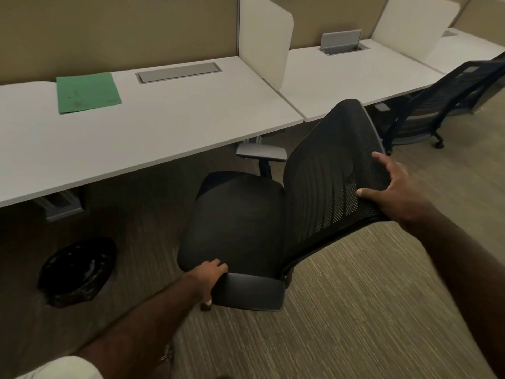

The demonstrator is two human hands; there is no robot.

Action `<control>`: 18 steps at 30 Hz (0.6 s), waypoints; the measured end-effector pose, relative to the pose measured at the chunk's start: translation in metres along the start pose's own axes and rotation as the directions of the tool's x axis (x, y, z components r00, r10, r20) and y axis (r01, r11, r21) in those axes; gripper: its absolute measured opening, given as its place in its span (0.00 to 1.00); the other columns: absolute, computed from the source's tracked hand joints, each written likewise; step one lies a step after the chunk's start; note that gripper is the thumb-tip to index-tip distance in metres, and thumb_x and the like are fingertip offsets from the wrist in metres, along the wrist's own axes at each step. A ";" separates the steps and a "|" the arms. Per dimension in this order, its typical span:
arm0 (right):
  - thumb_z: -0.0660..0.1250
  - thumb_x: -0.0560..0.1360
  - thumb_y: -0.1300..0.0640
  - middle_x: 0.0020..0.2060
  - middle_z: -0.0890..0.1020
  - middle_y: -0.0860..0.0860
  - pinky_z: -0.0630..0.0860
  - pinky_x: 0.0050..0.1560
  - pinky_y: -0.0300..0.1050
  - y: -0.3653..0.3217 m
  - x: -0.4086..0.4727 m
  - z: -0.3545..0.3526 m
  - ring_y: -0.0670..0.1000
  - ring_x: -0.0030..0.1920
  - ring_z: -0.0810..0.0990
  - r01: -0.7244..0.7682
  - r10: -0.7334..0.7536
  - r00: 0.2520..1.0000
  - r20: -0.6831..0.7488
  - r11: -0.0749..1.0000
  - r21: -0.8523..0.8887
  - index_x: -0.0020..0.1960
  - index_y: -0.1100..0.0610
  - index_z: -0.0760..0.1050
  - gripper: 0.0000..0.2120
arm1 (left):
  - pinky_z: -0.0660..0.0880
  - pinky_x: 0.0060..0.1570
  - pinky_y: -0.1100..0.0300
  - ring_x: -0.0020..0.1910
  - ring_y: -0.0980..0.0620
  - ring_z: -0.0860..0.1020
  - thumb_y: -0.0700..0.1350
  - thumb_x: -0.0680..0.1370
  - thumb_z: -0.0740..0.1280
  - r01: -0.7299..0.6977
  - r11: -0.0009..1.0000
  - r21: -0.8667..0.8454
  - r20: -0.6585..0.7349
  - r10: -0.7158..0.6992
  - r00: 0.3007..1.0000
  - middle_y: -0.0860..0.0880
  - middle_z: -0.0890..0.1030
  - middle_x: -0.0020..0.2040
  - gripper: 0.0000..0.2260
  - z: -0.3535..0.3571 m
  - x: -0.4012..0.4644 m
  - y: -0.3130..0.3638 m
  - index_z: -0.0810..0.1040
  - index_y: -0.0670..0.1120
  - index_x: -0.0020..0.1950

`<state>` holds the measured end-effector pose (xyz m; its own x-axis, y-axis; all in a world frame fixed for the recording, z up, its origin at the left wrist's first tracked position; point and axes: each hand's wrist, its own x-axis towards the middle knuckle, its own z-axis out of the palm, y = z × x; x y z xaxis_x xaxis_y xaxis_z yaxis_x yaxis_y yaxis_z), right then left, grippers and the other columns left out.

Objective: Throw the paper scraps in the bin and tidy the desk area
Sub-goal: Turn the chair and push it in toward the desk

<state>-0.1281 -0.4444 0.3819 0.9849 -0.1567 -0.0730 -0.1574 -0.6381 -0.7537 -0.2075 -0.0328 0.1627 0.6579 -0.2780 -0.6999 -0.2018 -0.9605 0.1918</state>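
A black mesh office chair (240,222) stands on the carpet in front of the white desk (153,132), its seat turned toward the desk edge. My left hand (209,274) grips the front of the chair's near armrest (251,292). My right hand (396,187) holds the top edge of the mesh backrest (336,165). A green folder (87,91) lies flat on the desk at the far left. A black-lined bin (78,269) sits on the floor under the desk at the left. No paper scraps show on the desk.
White divider panels (265,39) separate this desk from the neighbouring desk (355,75), where a grey cable hatch (341,41) stands open. A second dark chair (442,102) is at the far right. Striped carpet (355,310) spreads below.
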 end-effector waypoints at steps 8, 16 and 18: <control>0.77 0.75 0.59 0.79 0.59 0.51 0.68 0.69 0.49 -0.039 -0.057 0.055 0.55 0.74 0.65 0.008 -0.012 0.999 -0.042 0.996 -0.089 0.79 0.50 0.64 0.37 | 0.65 0.77 0.44 0.81 0.42 0.58 0.42 0.75 0.74 0.017 0.996 0.090 0.032 -0.020 0.999 0.46 0.56 0.83 0.42 0.023 -0.036 -0.068 0.54 0.54 0.82; 0.51 0.71 0.19 0.83 0.34 0.42 0.40 0.80 0.63 -0.073 -0.142 0.100 0.51 0.80 0.23 0.111 -0.045 0.971 0.236 0.955 -0.275 0.76 0.39 0.68 0.40 | 0.70 0.71 0.50 0.74 0.45 0.69 0.42 0.80 0.65 0.185 0.958 0.218 -0.113 -0.164 0.980 0.48 0.65 0.77 0.34 0.035 -0.083 -0.159 0.54 0.59 0.82; 0.44 0.66 0.14 0.82 0.33 0.39 0.38 0.80 0.62 -0.077 -0.158 0.103 0.50 0.77 0.19 0.179 -0.078 0.953 0.293 0.924 -0.339 0.77 0.34 0.66 0.46 | 0.71 0.68 0.52 0.72 0.46 0.71 0.45 0.80 0.66 0.264 0.954 0.139 -0.155 -0.243 0.958 0.49 0.68 0.75 0.32 0.038 -0.091 -0.174 0.56 0.57 0.82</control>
<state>-0.2644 -0.2929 0.3840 0.9718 0.1210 -0.2022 0.0071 -0.8728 -0.4880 -0.2597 0.1602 0.1669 0.7913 -0.0355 -0.6104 -0.1198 -0.9880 -0.0979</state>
